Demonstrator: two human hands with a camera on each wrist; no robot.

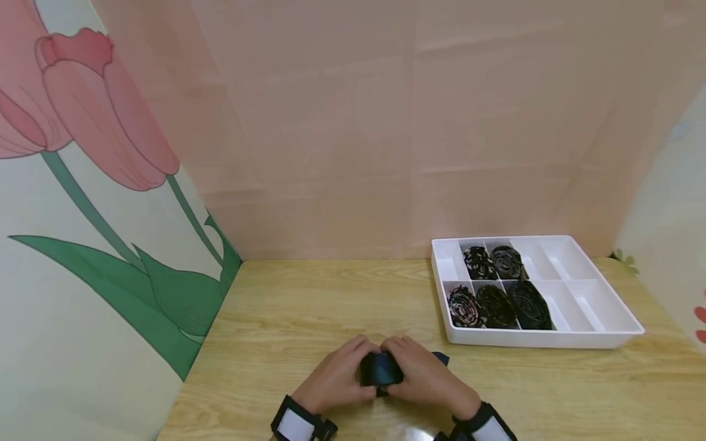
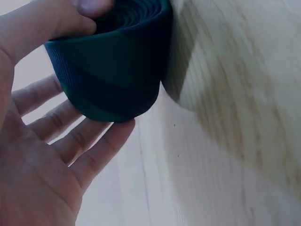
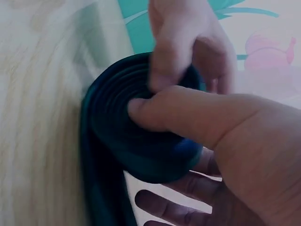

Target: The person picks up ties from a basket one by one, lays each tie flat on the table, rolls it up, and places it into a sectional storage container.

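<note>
A dark green and navy necktie [image 1: 380,369], wound into a thick roll, is held between both hands near the front of the table. My left hand [image 1: 343,376] grips its left side; in the left wrist view, the thumb lies over the coiled edge and the fingertips touch the outer wrap. From the right, my right hand [image 1: 421,373] holds the same roll, its thumb pressed on the spiral face in the right wrist view. A loose tail [image 3: 106,193] runs off the roll along the table, and its tip shows beyond the right hand in the head view.
A white divided tray [image 1: 543,339] stands at the back right. Several dark patterned rolls, like this rolled necktie, sit in its left compartments, including a floral one [image 1: 464,306]. Behind the wooden table [image 1: 331,294] hangs a pinkish-brown cloth [image 1: 331,135]; a tulip-painted wall is at left.
</note>
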